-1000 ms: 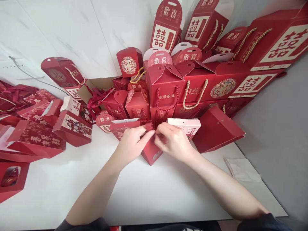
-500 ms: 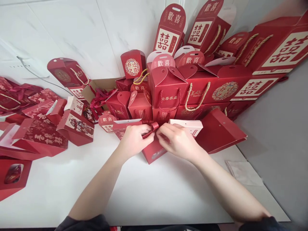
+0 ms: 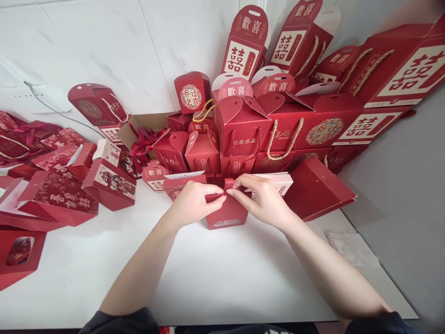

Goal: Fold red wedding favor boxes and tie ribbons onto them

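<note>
Pinched between thumb and forefinger of the left hand (image 3: 194, 202), and likewise of the right hand (image 3: 266, 199): a red ribbon (image 3: 216, 198) at the top of a small red box (image 3: 225, 215). Both hands clamped on that ribbon, fingertips nearly meeting above the box, other fingers curled in. Box standing upright at the middle of the white table (image 3: 222, 278), a pale window slot low on the face turned toward the table's near edge. Bare forearms reaching in from that near edge.

Heaped along the table's far edge, just behind the hands: a stack of red gift boxes (image 3: 243, 130), several with gold rope handles and printed double-happiness characters. Touching the back of the right hand, toward the table's far right, a flat white carton (image 3: 278, 178), and beside it a flat red bag (image 3: 316, 188). Strewn across the table's left part, more folded red cartons (image 3: 111, 181). At the table's right edge, a folded white sheet (image 3: 351, 248).
</note>
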Tool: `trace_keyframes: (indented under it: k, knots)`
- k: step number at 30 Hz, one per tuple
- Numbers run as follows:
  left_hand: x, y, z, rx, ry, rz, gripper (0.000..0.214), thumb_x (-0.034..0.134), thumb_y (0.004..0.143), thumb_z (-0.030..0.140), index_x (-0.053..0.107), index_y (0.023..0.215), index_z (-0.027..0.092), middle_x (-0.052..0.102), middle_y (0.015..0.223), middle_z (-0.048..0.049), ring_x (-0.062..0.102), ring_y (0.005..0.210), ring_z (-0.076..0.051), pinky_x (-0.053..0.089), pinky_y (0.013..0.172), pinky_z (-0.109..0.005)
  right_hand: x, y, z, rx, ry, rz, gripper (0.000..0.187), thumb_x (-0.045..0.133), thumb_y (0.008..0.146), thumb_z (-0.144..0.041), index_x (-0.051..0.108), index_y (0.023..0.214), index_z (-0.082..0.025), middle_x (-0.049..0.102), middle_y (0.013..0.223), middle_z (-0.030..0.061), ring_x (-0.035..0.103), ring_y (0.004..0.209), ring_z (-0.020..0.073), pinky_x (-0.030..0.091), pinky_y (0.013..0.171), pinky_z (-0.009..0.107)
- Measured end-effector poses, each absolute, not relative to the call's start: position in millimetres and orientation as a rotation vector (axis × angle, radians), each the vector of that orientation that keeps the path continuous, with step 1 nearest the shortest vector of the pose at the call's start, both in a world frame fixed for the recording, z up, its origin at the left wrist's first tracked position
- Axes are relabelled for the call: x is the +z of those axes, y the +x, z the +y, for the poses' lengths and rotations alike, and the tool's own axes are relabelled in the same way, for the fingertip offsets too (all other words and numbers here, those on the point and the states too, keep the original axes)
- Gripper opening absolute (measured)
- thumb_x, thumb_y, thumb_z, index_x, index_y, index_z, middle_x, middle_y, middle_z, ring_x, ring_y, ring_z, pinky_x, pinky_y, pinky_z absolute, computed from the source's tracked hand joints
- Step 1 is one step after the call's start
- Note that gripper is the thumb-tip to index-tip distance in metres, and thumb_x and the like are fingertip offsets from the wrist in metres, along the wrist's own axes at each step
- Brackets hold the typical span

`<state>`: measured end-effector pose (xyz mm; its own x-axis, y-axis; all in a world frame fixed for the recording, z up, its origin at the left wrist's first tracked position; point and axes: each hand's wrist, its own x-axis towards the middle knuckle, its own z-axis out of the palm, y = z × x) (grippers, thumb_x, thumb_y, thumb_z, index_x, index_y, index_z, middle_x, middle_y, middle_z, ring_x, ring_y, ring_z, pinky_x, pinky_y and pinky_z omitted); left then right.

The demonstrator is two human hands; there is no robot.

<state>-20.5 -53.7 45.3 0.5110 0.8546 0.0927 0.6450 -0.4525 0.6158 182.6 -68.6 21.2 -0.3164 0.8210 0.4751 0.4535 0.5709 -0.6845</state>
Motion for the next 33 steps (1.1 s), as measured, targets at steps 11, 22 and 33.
trace_keyframes:
  k: [11, 22, 33]
  knots:
    - [45.9, -25.9, -50.8, 0.571, 2.268, 1.124, 0.022, 0.058, 0.084, 0.028, 0.076, 0.077, 0.016, 0.073, 0.074, -0.0021, 0.061, 0.067, -0.015, 0.045, 0.061, -0.023, 27.0, 187.8, -69.4, 0.706, -1.062, -2.062, 0.008, 0.068, 0.086, -0.020, 0.061, 0.090, -0.019, 0.067, 0.089, -0.0003, 0.061, 0.079, 0.0133, 0.047, 0.073, 0.025]
    - [47.2, -26.3, -50.0, 0.499, 2.204, 1.163, 0.022, 0.058, 0.085, 0.028, 0.077, 0.089, 0.017, 0.073, 0.079, -0.0006, 0.061, 0.069, -0.014, 0.044, 0.063, -0.022, 28.5, 190.7, -69.4, 0.790, -1.063, -2.056, 0.007, 0.063, 0.089, -0.019, 0.064, 0.095, -0.021, 0.068, 0.094, -0.0003, 0.062, 0.083, 0.0145, 0.048, 0.075, 0.027]
    - [46.4, -26.2, -51.5, 0.537, 2.217, 1.153, 0.021, 0.059, 0.084, 0.025, 0.078, 0.089, 0.018, 0.074, 0.078, -0.0009, 0.063, 0.070, -0.015, 0.045, 0.062, -0.022, 28.1, 188.1, -70.2, 0.769, -1.066, -2.078, 0.006, 0.062, 0.087, -0.019, 0.062, 0.092, -0.021, 0.068, 0.093, 0.0020, 0.062, 0.082, 0.0169, 0.048, 0.074, 0.030]
